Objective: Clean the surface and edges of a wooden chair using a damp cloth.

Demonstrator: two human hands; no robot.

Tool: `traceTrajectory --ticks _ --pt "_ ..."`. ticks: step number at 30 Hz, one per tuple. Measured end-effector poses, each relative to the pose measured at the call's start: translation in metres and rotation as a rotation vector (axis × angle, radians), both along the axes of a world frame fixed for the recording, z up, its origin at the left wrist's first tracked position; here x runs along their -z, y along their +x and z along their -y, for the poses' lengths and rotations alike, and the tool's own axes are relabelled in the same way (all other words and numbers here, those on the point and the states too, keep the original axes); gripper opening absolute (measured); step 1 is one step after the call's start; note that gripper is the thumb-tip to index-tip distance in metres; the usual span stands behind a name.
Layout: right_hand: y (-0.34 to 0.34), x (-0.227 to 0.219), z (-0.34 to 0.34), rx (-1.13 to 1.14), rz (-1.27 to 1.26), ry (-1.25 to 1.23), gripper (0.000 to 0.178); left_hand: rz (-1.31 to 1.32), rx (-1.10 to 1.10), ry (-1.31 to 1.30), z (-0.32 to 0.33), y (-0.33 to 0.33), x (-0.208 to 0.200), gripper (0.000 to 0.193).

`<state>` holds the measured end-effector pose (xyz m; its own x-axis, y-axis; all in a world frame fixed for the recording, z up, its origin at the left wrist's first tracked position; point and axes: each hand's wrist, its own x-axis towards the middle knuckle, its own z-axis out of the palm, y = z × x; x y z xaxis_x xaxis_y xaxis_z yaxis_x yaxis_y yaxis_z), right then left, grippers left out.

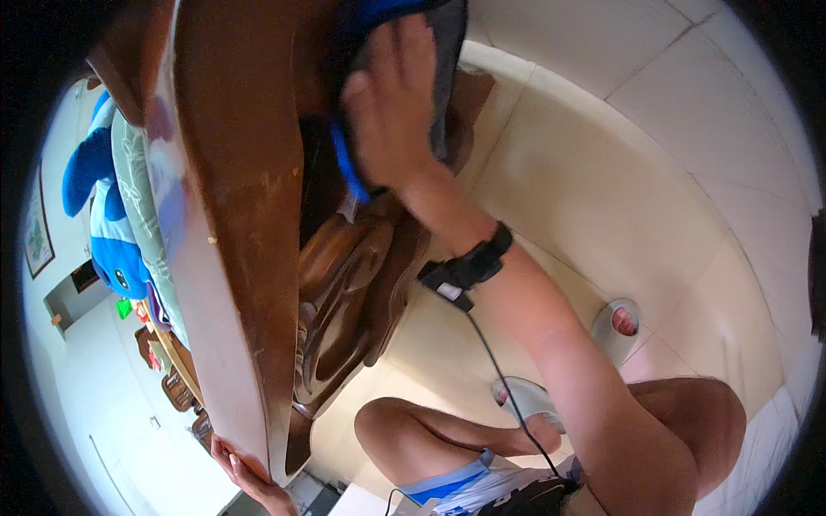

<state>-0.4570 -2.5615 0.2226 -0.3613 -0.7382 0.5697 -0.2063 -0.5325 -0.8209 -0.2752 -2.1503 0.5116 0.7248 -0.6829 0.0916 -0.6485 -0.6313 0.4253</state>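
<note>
My right hand lies flat on a dark grey cloth with blue edging, its fingers stretched out. It presses the cloth against the side of a brown wooden table, above a carved, curling leg. The fingers look slightly blurred. At the lower left, my left hand rests against the near corner of the glossy tabletop, with its fingers extended along the edge; its thumb is hidden. A black strap with a small box circles my right wrist, and a cable hangs from it.
Beyond the tabletop lie a blue and white plush toy and a pale green patterned cushion. My bent knees and slippered feet are close to the table over the beige tiled floor. Wooden chairs stand farther off.
</note>
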Motion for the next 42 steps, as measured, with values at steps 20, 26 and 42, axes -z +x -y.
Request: traceTrajectory --ticks 20,26,42 --pt "0.001 0.02 -0.1 -0.558 -0.214 -0.238 0.034 0.146 -0.148 -0.047 0.016 -0.025 0.002 0.066" --pt "-0.022 0.019 -0.091 -0.481 -0.473 -0.276 0.026 0.101 -0.187 -0.072 0.009 -0.022 0.002 0.068" --pt "0.0 -0.033 -0.137 -0.516 -0.27 -0.058 0.034 0.855 0.26 -0.164 0.016 -0.085 0.035 0.021"
